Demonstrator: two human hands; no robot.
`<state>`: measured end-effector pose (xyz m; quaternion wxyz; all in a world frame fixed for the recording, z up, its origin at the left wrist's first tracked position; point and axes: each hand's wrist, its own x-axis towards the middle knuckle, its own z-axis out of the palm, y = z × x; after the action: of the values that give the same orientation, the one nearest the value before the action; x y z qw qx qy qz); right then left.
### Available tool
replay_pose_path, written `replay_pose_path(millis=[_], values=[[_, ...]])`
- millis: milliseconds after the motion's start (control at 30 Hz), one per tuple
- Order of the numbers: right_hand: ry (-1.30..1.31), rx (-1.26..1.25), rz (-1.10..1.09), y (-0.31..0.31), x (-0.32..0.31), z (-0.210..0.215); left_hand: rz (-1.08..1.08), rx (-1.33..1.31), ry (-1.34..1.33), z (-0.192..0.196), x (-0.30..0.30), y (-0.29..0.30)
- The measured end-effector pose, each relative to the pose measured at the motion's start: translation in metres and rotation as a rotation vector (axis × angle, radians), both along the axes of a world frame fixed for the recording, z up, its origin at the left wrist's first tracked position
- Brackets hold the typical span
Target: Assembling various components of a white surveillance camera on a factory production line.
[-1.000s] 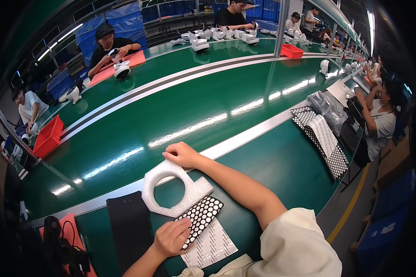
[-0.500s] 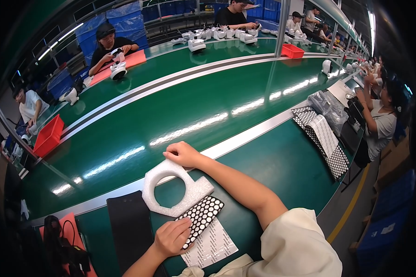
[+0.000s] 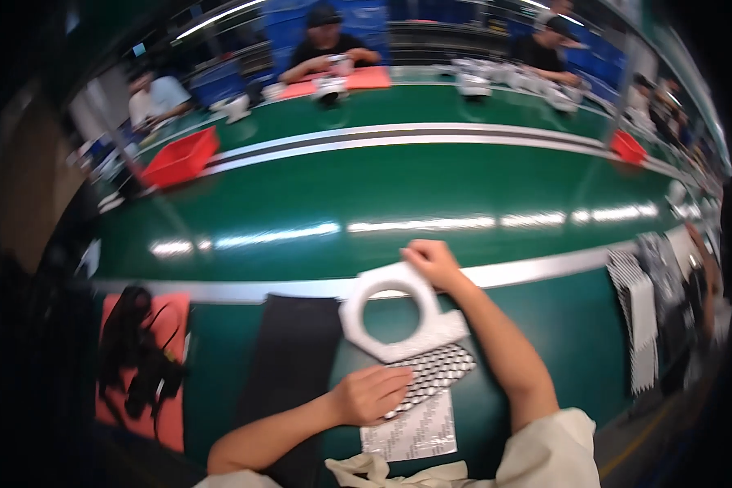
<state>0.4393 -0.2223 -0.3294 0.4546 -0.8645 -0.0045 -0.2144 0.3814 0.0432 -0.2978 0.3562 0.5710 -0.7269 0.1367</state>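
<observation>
A white foam block (image 3: 354, 319) with a large round hole and a short arm lies on the green table in front of me. My right hand (image 3: 436, 264) is at its far corner, fingers curled in; whatever they hold, if anything, is hidden. My left hand (image 3: 372, 396) grips the left end of a black sheet with white round dots (image 3: 437, 372), fingers over its top. This sheet is beside the foam's near edge, overlapping a white printed backing sheet (image 3: 419, 435).
A black mat (image 3: 289, 350) lies left of the foam. Farther left, black cables and parts (image 3: 142, 366) rest on a pink mat (image 3: 167, 415). More dotted sheets (image 3: 638, 317) lie at the right. Beyond the metal rail (image 3: 537, 268) runs a green conveyor (image 3: 398, 187); people work across it.
The view has swung left and levelled, so the table and conveyor appear shifted right. Both hands keep nearly the same places on the dotted sheet and at the foam block.
</observation>
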Motion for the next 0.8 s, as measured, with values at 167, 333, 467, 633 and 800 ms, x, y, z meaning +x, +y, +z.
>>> replay_pose_path(millis=[167,333,467,633,800], values=[[-0.006,0.019,-0.012,0.003,-0.004,0.002,-0.036,-0.055,0.026,-0.001,0.001,0.002],[-0.02,0.053,-0.01,0.009,-0.004,-0.002,-0.044,-0.103,0.079,-0.006,-0.002,0.004],[-0.029,0.026,0.006,0.001,-0.003,-0.006,-0.048,-0.109,0.139,-0.008,-0.003,0.001],[-0.044,-0.027,-0.014,-0.009,0.001,-0.012,-0.039,-0.066,0.146,-0.006,0.002,-0.003],[-0.042,-0.014,0.006,-0.003,0.004,-0.009,-0.012,-0.028,0.12,-0.002,0.005,-0.002]])
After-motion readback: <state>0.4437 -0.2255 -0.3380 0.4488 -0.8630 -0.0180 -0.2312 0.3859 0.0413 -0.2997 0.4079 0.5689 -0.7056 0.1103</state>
